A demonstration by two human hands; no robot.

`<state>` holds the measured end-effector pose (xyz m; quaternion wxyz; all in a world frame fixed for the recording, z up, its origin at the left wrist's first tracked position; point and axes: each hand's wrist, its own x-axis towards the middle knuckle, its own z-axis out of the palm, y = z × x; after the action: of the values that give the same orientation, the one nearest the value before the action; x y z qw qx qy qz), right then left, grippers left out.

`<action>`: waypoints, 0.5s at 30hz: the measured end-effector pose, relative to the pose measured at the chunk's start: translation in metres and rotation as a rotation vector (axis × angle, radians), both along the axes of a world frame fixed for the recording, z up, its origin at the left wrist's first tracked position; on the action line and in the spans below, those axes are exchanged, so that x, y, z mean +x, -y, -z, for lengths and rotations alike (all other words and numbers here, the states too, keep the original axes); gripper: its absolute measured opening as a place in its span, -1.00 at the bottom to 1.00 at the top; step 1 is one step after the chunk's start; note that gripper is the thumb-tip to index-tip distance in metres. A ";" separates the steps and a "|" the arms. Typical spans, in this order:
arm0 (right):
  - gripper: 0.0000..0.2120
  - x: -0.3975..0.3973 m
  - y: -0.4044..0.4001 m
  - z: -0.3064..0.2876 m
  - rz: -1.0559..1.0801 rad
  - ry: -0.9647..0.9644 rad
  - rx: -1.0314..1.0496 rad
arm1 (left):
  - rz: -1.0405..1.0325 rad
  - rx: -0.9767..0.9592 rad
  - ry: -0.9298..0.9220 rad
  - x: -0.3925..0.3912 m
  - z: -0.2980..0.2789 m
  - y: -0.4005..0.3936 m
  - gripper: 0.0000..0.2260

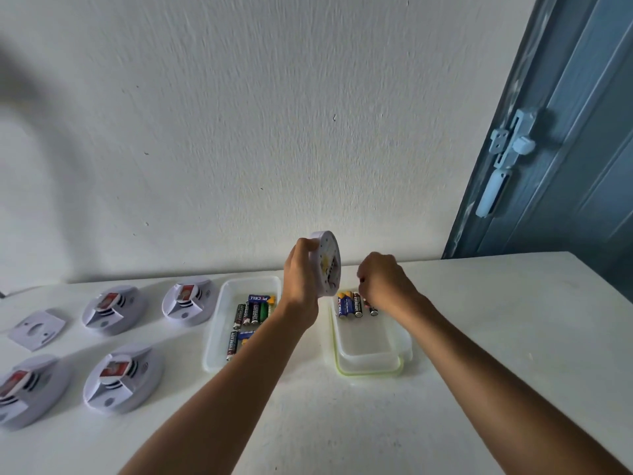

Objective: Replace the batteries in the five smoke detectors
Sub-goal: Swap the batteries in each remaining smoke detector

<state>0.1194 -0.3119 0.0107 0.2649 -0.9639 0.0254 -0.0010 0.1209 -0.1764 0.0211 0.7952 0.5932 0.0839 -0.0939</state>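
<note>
the left hand [301, 269] grips a smoke detector [325, 264] by its rim, held on edge above the table [479, 337], open back facing right. it looks light, stiff plastic, best held at the rim, clear of the battery bay. the right hand [383, 279] hovers curled over the right tray [373, 358]; it seems to pinch a battery [372, 310], though blur hides the fingertips. batteries in both trays read "eveready" and "pkcell". four detectors [116, 310] lie face up at left.

A white table [479, 337] carries four detectors [124, 378], a plate [36, 329], two tubs [219, 323].
</note>
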 end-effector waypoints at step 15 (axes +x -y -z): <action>-0.94 0.004 -0.008 0.010 -0.035 0.222 0.269 | 0.048 -0.063 -0.011 -0.001 0.005 -0.009 -0.48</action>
<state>0.1238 -0.3043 0.0003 0.3927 -0.9140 -0.0207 -0.0995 0.1198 -0.1674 0.0157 0.8105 0.5693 0.0707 -0.1188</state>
